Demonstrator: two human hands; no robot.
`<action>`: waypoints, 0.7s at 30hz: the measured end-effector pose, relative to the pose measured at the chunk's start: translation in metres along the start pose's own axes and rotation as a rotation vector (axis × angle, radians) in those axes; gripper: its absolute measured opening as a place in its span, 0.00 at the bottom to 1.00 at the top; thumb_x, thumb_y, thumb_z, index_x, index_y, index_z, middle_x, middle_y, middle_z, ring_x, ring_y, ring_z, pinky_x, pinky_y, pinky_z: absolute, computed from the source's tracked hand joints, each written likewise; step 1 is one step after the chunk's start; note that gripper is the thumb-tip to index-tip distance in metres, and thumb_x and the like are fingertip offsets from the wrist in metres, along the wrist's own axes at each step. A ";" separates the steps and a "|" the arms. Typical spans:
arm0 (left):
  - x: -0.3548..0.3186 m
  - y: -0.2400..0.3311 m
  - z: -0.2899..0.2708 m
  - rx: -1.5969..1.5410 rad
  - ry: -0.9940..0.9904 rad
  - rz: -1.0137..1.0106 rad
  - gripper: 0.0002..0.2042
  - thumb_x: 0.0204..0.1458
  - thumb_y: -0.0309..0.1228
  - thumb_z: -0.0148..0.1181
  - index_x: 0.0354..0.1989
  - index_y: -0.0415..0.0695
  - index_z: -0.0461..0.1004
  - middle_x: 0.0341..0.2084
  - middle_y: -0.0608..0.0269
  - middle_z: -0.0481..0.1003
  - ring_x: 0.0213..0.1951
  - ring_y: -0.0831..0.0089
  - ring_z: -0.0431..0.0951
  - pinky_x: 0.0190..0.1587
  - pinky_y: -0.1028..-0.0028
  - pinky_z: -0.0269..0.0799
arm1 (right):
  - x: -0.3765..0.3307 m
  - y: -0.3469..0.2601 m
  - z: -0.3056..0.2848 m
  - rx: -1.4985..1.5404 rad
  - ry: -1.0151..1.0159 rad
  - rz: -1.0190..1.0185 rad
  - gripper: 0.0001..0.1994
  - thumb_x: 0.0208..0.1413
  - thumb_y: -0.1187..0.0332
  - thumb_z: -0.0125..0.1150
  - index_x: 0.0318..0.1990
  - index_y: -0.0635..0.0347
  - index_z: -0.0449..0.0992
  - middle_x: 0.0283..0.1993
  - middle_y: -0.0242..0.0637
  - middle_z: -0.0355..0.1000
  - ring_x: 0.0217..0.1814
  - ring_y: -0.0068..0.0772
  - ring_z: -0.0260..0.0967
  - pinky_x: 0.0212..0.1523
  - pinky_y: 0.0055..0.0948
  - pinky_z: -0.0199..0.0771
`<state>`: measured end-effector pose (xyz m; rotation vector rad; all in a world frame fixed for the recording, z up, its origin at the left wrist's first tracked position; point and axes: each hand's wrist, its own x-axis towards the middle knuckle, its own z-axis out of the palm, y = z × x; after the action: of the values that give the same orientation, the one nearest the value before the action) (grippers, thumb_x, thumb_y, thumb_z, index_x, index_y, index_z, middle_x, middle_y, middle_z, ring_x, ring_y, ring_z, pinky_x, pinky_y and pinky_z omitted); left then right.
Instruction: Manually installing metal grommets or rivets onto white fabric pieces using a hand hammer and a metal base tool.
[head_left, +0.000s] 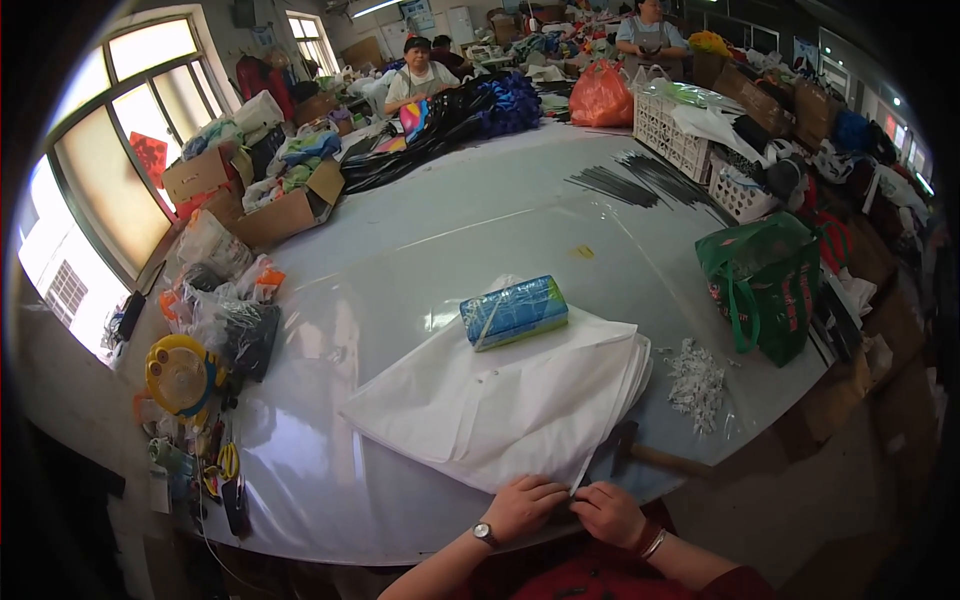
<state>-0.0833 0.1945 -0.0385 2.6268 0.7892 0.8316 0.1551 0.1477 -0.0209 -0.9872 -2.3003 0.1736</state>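
Note:
A stack of white fabric sheets lies on the table in front of me, one corner reaching the near edge. My left hand, with a watch on its wrist, is closed on that corner. Close beside it, my right hand has its fingers pinched together at the tip of the corner; what they hold is too small to make out. A blue and green plastic-wrapped package rests on the far part of the fabric. Just right of the sheets is a hammer with a wooden handle, beyond which small white pieces are heaped.
A green bag stands at the right edge. Thin black rods lie farther back by a white crate. Along the left edge are a yellow fan, scissors and cardboard boxes. People are across the table.

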 end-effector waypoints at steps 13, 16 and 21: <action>-0.013 0.000 0.005 0.014 0.000 0.000 0.18 0.48 0.27 0.63 0.50 0.49 0.80 0.54 0.70 0.81 0.50 0.67 0.80 0.52 0.65 0.76 | -0.012 -0.001 0.016 -0.047 -0.021 -0.029 0.10 0.54 0.70 0.64 0.43 0.55 0.82 0.54 0.34 0.79 0.57 0.38 0.75 0.57 0.37 0.77; -0.012 -0.004 0.009 0.023 0.016 0.010 0.20 0.46 0.26 0.64 0.50 0.49 0.81 0.54 0.70 0.82 0.47 0.67 0.80 0.49 0.65 0.77 | -0.016 0.004 0.021 -0.040 -0.008 -0.034 0.10 0.52 0.73 0.66 0.43 0.55 0.83 0.52 0.32 0.80 0.54 0.36 0.76 0.54 0.36 0.79; -0.015 -0.011 0.009 0.042 -0.029 0.032 0.21 0.46 0.27 0.63 0.53 0.49 0.79 0.56 0.69 0.80 0.50 0.67 0.79 0.51 0.65 0.76 | -0.022 0.013 0.026 -0.059 -0.062 -0.050 0.11 0.55 0.70 0.62 0.46 0.55 0.82 0.55 0.34 0.79 0.58 0.37 0.75 0.57 0.37 0.77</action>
<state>-0.0926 0.1942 -0.0571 2.6885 0.7663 0.7921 0.1593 0.1450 -0.0574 -0.9653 -2.3961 0.1184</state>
